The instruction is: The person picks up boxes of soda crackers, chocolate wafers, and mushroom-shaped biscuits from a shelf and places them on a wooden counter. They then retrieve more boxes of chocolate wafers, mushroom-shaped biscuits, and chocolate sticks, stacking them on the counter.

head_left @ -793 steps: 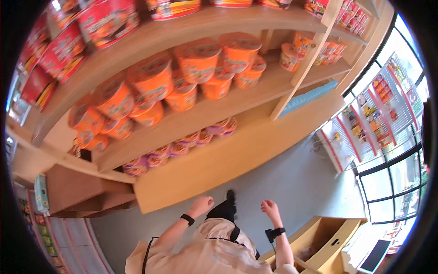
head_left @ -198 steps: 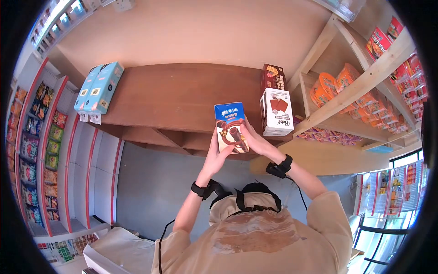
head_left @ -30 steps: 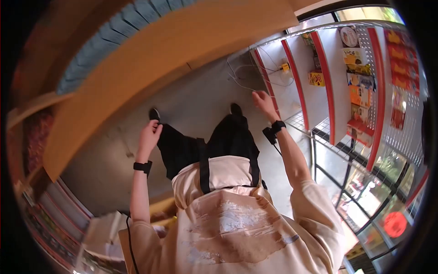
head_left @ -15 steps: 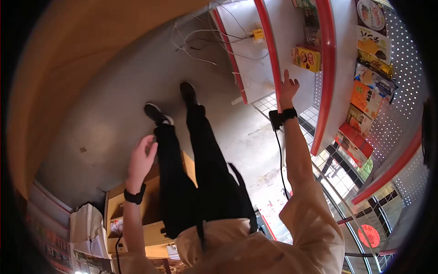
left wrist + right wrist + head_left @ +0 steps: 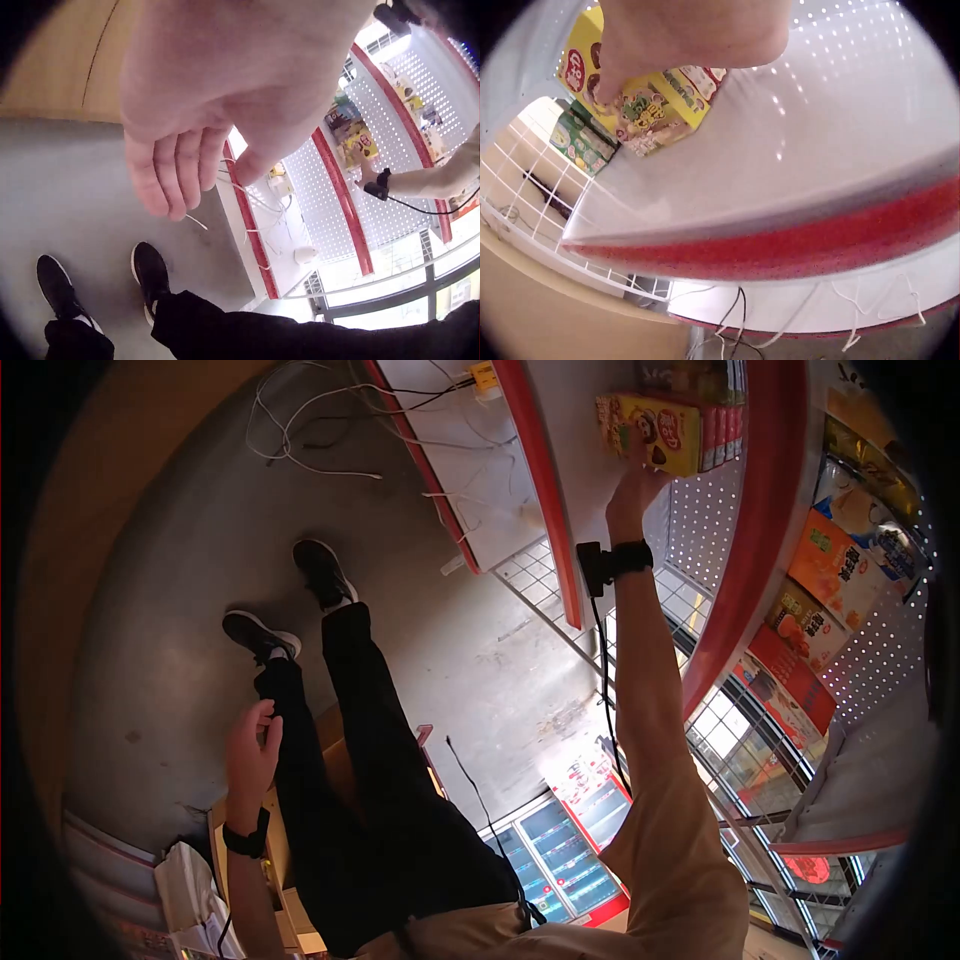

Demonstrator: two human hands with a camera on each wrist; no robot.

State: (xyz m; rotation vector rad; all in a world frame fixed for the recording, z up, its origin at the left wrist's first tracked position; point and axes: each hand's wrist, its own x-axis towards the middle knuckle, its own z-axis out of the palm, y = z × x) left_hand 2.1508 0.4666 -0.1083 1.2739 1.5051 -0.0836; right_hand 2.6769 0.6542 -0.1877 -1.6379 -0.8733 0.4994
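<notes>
My right hand (image 5: 637,495) reaches into a white shelf bay, fingertips at the front of a yellow snack box (image 5: 672,435) with a red logo and a cartoon face. The right wrist view shows the hand (image 5: 694,34) over this yellow box (image 5: 577,64), covering part of it; a see-through-fronted snack pack (image 5: 649,116) lies beside it. The box stands on the shelf. My left hand (image 5: 255,750) hangs by my leg, fingers relaxed, holding nothing; its own wrist view shows that hand (image 5: 217,97) above the floor.
Red-edged shelf lips (image 5: 535,470) run below and beside the right arm. Loose cables (image 5: 290,420) lie at the lower shelf. More snack boxes (image 5: 830,570) stand on the neighbouring shelf. A green box (image 5: 581,142) is beside the yellow one. A wooden board (image 5: 67,60) is near the left hand.
Both hands held a blue chocolate-roll box 6.6 s ago; by 1.0 s ago they were empty. I have turned towards the white shelves, and the right hand has reached up to the yellow box.
</notes>
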